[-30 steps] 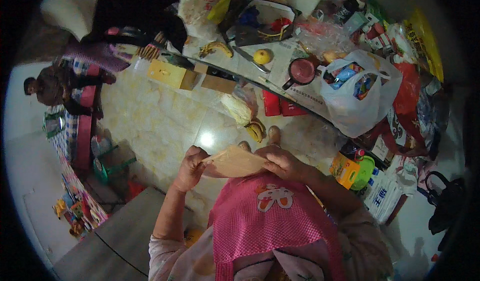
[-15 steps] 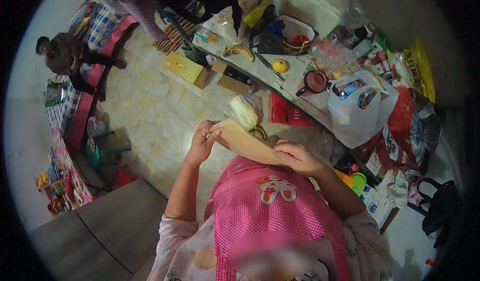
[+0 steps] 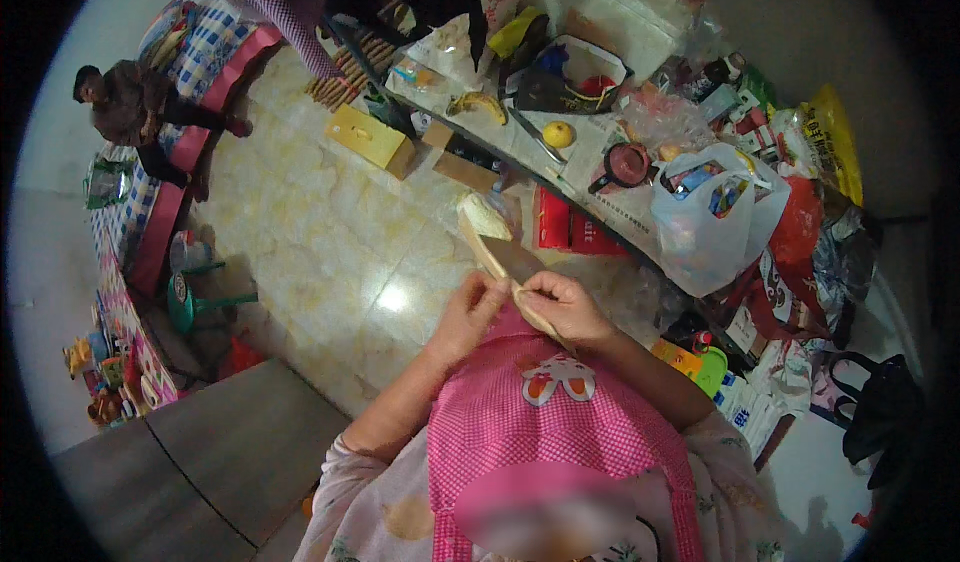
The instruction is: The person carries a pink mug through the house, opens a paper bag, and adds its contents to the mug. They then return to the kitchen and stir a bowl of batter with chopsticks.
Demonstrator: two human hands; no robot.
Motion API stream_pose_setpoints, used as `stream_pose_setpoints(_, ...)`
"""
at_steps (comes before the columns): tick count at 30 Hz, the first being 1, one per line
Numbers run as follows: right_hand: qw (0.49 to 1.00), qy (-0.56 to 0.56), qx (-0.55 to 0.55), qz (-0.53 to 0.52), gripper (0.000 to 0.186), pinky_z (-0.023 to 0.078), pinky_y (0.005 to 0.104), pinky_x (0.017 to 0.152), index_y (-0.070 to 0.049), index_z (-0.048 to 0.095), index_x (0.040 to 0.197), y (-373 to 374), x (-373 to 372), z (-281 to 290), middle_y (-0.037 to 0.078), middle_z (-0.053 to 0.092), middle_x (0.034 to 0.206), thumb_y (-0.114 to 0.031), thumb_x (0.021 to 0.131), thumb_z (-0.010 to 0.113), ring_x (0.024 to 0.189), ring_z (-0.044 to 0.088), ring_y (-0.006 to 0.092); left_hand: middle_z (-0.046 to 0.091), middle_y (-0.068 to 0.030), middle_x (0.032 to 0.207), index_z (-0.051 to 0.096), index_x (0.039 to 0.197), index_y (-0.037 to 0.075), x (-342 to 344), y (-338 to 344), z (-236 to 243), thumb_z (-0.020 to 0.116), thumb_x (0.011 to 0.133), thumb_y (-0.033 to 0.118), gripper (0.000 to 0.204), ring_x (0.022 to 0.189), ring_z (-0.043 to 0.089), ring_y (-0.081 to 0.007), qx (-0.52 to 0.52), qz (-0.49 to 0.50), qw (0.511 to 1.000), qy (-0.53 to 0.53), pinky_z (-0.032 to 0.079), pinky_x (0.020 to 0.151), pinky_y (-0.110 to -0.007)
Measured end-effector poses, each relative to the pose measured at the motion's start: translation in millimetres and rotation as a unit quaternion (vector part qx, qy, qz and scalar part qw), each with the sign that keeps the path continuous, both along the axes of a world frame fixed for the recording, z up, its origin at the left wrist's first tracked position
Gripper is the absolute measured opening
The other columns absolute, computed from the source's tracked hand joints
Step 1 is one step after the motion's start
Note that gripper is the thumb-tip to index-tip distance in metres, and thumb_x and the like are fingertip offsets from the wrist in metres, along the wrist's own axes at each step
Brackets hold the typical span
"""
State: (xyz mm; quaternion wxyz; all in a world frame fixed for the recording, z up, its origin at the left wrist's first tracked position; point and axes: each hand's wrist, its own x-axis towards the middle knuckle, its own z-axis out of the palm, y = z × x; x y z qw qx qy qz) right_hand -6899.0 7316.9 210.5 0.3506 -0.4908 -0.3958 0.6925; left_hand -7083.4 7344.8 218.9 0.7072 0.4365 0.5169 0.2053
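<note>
Both hands meet in front of my pink checked apron [image 3: 560,432] with its rabbit patch. Between them is a tan flat sheet [image 3: 510,258], tilted almost edge-on, its darker face toward the table; its exact kind I cannot make out. My left hand [image 3: 472,314] pinches the near-left edge. Close beside it, my right hand [image 3: 566,307] grips the same piece with thumb and fingers. Past the sheet's far end lies a pale, leafy cabbage-like thing [image 3: 486,214], partly covered by it.
A long cluttered table [image 3: 615,224] runs along the right, bearing a knife [image 3: 538,137], a yellow fruit [image 3: 558,135], bananas [image 3: 478,107], a dark mug [image 3: 625,167] and a white plastic bag [image 3: 715,222]. Boxes stand below. At left, a person [image 3: 135,107] sits near a green stool [image 3: 185,302].
My left hand has moved right, in close to my right hand, which has shifted slightly left. The tan sheet has turned from broad face-up to nearly edge-on, pointing away from me.
</note>
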Motion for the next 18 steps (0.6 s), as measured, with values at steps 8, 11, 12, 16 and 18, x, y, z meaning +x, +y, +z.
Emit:
stream_pose_setpoints(8, 0.997, -0.029, 0.065, 0.013, 0.013, 0.045, 0.0226, 0.07, 0.0, 0.058, 0.094, -16, -3, 4, 0.001, 0.059, 0.083, -0.011, 0.09, 0.054, 0.078, 0.052, 0.0066, 0.056, -0.0063, 0.106, 0.048, 0.118, 0.001, 26, -21, -3, 0.048, 0.095, 0.025, 0.033, 0.097, 0.052, -0.0128, -0.042, 0.077, 0.981, -0.175, 0.043, 0.085, -0.027)
stream_pose_setpoints(11, 0.996, -0.077, 0.044, -0.004, 0.014, 0.045, 0.0231, 0.068, 0.0, 0.058, 0.096, -14, -4, 27, 0.003, 0.06, 0.083, -0.012, 0.09, 0.054, 0.076, 0.053, 0.0071, 0.057, -0.0089, 0.107, 0.049, 0.117, 0.001, 21, -19, -11, 0.047, 0.096, 0.023, 0.031, 0.097, 0.056, -0.0161, -0.071, 0.081, 0.968, -0.227, 0.047, 0.084, -0.03)
stream_pose_setpoints(12, 0.995, -0.096, 0.032, -0.015, 0.015, 0.045, 0.0233, 0.067, 0.0, 0.058, 0.096, -14, -5, 31, 0.003, 0.061, 0.083, -0.012, 0.09, 0.054, 0.076, 0.054, 0.0073, 0.057, -0.0107, 0.109, 0.049, 0.116, 0.001, 20, -18, -12, 0.047, 0.096, 0.023, 0.03, 0.097, 0.058, -0.0182, -0.078, 0.076, 0.964, -0.241, 0.048, 0.084, -0.032)
stream_pose_setpoints(16, 0.987, -0.134, 0.089, -0.028, 0.016, 0.046, 0.0256, 0.064, 0.0, 0.056, 0.1, -17, -2, 23, 0.008, 0.061, 0.083, -0.013, 0.09, 0.054, 0.072, 0.057, 0.0104, 0.059, -0.0104, 0.105, 0.051, 0.111, -0.001, 22, -16, 1, 0.046, 0.096, 0.021, 0.027, 0.094, 0.059, -0.0182, -0.104, 0.094, 0.942, -0.305, 0.049, 0.083, -0.032)
stream_pose_setpoints(18, 0.978, -0.158, 0.13, -0.047, 0.016, 0.047, 0.0268, 0.063, 0.0, 0.055, 0.1, -16, -6, 32, 0.01, 0.061, 0.082, -0.012, 0.09, 0.055, 0.071, 0.058, 0.0122, 0.06, -0.0073, 0.1, 0.053, 0.108, 0.0, 20, -13, 8, 0.046, 0.096, 0.023, 0.027, 0.089, 0.059, -0.0148, -0.131, 0.092, 0.934, -0.318, 0.048, 0.081, -0.03)
